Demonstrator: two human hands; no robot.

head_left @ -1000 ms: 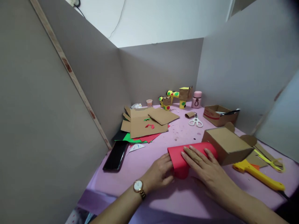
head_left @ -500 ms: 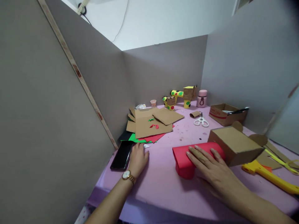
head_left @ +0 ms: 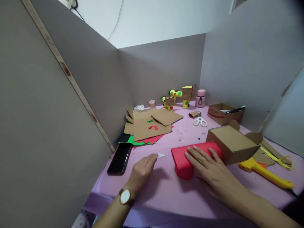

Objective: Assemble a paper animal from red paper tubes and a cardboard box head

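My left hand (head_left: 142, 169), with a watch on the wrist, is closed in a pinch on a small white pointed piece (head_left: 161, 155), which looks like paper. The rest of that piece is hidden by the fingers. My right hand (head_left: 209, 166) lies with outstretched fingers on top of a red paper-covered roll (head_left: 182, 156), its thumb lower, at the front side. The roll stands on short red tube legs. A brown cardboard box (head_left: 232, 142) with rounded cardboard flaps adjoins its right end. Left of my left hand lies a black phone (head_left: 119, 159).
Cardboard sheets (head_left: 142, 126) with paper scraps lie behind. White scissors (head_left: 200, 121) and an open box (head_left: 219, 117) are farther right. A yellow glue gun (head_left: 266, 173) lies at right. Yellow spotted figures (head_left: 175, 93) and a pink flask (head_left: 200, 98) stand near the back; grey partitions (head_left: 161, 66) surround the table.
My left hand has moved right and nearer, away from beside the phone, and now pinches the white piece. My right hand stays on the red roll. The view has shifted slightly.
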